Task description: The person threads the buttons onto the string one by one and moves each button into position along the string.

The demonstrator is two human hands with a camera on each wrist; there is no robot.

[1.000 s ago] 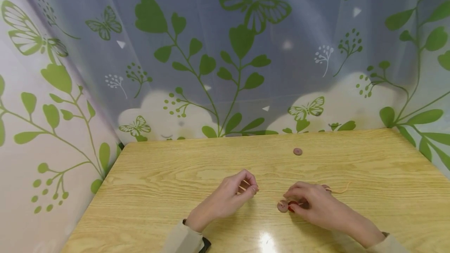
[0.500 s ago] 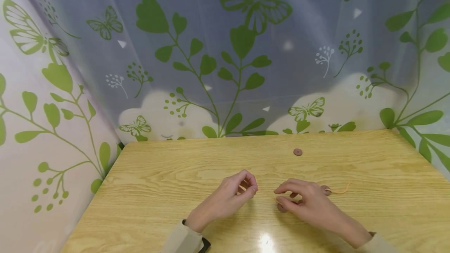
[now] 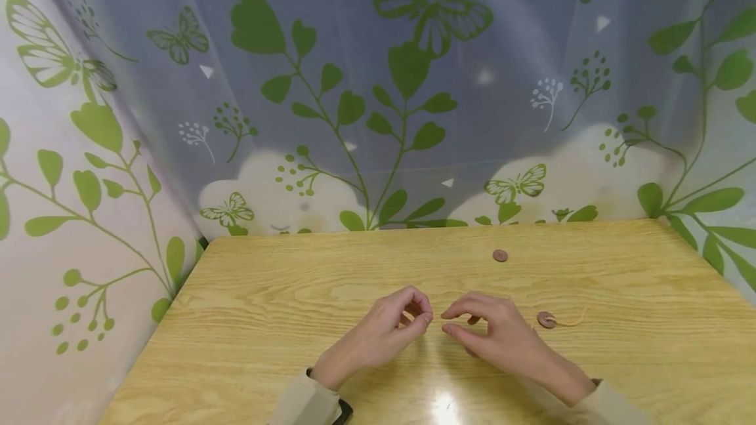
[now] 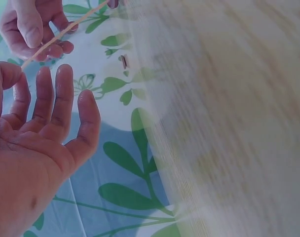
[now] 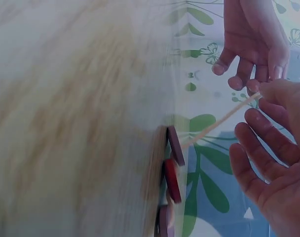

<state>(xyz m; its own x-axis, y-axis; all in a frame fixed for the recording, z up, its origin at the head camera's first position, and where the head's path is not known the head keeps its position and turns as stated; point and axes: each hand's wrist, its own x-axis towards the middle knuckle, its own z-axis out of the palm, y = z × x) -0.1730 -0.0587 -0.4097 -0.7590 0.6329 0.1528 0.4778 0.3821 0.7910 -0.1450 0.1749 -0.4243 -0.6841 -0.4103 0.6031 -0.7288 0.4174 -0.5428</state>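
My left hand pinches the end of an orange string between thumb and forefinger, above the table. The string slants down to a brownish-pink button. Beside this lie a red button and another brownish-pink one; a bit of string shows between them. My right hand hovers just right of the left fingertips, its thumb and forefinger apart in the head view. It hides most of the buttons there. One brownish-pink button with a loose string tail shows beyond it.
A loose brownish-pink button lies farther back on the wooden table. A patterned curtain with green leaves and butterflies hangs behind the table and along its sides.
My right hand has moved left from the buttons toward the left fingertips, uncovering the button with the string tail. My left hand has stayed in place.
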